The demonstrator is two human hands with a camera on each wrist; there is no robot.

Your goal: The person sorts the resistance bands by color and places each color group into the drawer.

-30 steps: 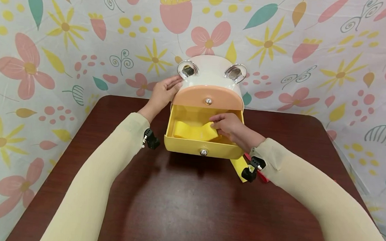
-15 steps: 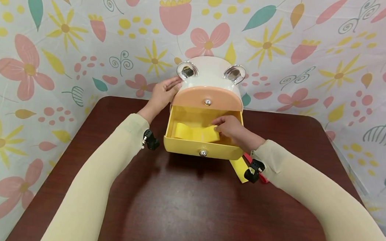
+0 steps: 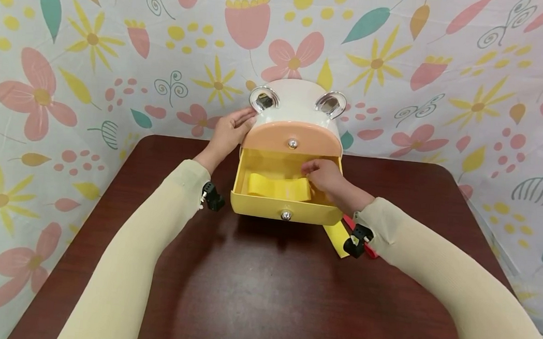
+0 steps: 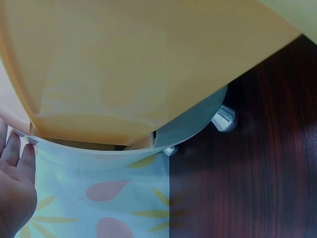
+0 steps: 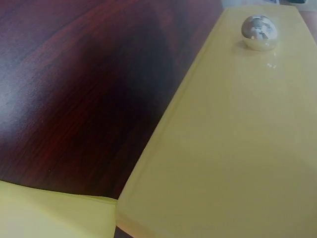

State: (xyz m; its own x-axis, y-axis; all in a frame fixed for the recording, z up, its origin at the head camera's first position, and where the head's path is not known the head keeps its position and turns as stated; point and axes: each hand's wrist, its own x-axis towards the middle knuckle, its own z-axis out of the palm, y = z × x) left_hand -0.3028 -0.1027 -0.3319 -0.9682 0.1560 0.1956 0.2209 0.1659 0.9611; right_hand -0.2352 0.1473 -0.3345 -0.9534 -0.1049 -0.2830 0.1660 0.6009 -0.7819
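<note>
A white frog-like cabinet with shiny silver eyes and an orange upper drawer stands at the back of the table. Below, its yellow drawer is pulled out and holds a wide yellow strip with a bent, raised right end. My right hand reaches over the drawer's right side, fingers loosely bent just above that end of the strip. Against the cabinet's left side rests my left hand, fingers extended; the left wrist view shows its fingertips at the white rim.
Under my right wrist, another yellow strip and a red strip lie on the dark wooden table. A flowered cloth hangs close behind the cabinet. Silver feet support the cabinet.
The yellow strip in the drawer has shifted slightly right and its right end has come away from my right fingertips. My right hand has moved slightly right; the left stays in place.
</note>
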